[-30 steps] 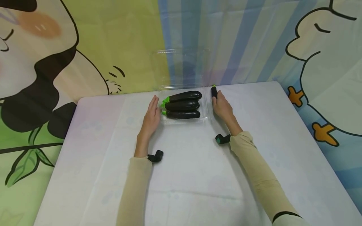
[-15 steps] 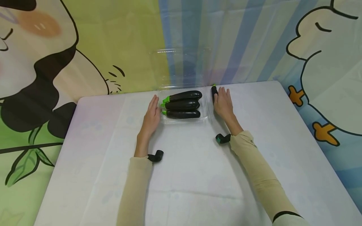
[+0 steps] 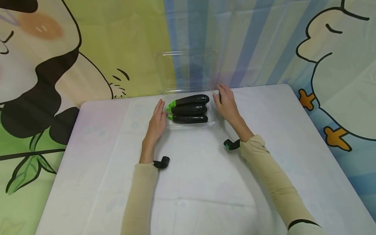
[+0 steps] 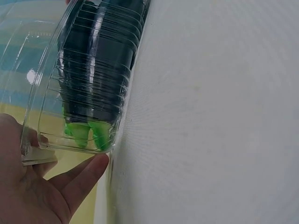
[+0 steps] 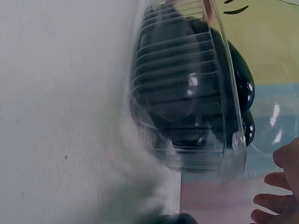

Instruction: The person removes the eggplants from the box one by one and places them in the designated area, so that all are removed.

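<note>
Several dark, glossy eggplants (image 3: 189, 109) with green stem ends lie sideways in a clear plastic clamshell box (image 3: 188, 126); its lid (image 3: 188, 70) stands raised behind. My left hand (image 3: 156, 122) is along the box's left side with straight fingers. In the left wrist view, the fingertips (image 4: 99, 161) reach the lower corner of the box, by the green stems. My right hand (image 3: 227, 104) is at the right back corner of the box, fingers slightly bent and apart. Beneath it is a loose eggplant, mostly hidden; its dark end (image 5: 180, 218) shows in the right wrist view.
A white-covered table (image 3: 202, 182) bears everything. The box stands near its back edge, close against a printed cartoon curtain (image 3: 123, 39). Small black cameras (image 3: 161, 162) are worn on both wrists.
The right hand opened off the loose eggplant, then moved left and over it, toward the box's right back corner, covering most of it. The left hand and the box have stayed put.
</note>
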A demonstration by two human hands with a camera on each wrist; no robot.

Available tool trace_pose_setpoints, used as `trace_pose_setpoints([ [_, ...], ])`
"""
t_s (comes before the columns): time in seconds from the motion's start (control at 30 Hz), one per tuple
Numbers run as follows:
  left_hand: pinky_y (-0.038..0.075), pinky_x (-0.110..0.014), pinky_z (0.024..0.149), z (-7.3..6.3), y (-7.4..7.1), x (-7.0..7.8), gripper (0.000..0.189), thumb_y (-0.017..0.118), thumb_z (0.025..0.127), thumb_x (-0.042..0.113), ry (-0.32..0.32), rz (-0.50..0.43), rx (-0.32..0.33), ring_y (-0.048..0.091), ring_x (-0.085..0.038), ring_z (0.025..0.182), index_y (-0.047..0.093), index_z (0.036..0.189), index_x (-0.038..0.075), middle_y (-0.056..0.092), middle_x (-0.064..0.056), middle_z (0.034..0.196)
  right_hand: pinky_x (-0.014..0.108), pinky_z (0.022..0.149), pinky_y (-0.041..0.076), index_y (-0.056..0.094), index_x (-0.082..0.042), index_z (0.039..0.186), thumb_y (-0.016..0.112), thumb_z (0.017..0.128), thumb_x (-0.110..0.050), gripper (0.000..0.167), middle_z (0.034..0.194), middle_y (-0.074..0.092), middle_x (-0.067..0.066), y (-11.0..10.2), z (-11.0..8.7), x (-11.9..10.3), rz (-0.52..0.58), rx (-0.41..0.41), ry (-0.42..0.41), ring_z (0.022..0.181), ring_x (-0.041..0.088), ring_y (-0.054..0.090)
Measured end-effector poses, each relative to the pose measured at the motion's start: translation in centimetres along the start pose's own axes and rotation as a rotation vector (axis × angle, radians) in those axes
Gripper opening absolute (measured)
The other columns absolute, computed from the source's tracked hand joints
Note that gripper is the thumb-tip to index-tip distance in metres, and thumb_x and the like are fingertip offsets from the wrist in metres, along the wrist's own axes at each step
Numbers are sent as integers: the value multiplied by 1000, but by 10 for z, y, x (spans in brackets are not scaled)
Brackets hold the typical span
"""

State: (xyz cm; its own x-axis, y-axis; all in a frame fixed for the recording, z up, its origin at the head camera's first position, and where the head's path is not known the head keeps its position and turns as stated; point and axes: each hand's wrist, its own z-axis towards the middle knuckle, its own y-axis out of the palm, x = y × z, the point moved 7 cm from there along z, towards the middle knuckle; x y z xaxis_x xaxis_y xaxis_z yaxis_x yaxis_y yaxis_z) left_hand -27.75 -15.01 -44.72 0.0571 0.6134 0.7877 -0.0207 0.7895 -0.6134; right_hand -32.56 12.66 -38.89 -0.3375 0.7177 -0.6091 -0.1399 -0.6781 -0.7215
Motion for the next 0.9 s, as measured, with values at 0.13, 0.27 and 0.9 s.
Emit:
trace_pose_setpoints([
  [0.13, 18, -44, 124, 0, -1, 0, 53, 27, 104, 21, 8, 4, 0, 15, -19, 152, 22, 155, 9, 13, 1, 165, 48, 118, 29, 49, 5, 137, 49, 101, -18, 43, 145, 44, 24, 7, -6, -21, -9, -13, -88, 139, 40, 37],
  [0.27, 18, -45, 123, 0, -2, 0, 53, 27, 104, 20, 16, 9, 6, 15, -20, 152, 22, 155, 10, 15, -2, 165, 48, 114, 35, 52, 3, 135, 54, 99, -17, 42, 142, 48, 23, 18, -17, -60, -2, -56, -293, 135, 37, 42],
  [0.9, 20, -45, 123, -1, -1, 2, 52, 28, 104, 19, 17, 8, 8, 17, -20, 151, 23, 155, 11, 14, 4, 165, 41, 95, 53, 62, -6, 128, 62, 95, -27, 39, 124, 65, 12, 65, -4, -108, -271, -418, -581, 113, 28, 63],
])
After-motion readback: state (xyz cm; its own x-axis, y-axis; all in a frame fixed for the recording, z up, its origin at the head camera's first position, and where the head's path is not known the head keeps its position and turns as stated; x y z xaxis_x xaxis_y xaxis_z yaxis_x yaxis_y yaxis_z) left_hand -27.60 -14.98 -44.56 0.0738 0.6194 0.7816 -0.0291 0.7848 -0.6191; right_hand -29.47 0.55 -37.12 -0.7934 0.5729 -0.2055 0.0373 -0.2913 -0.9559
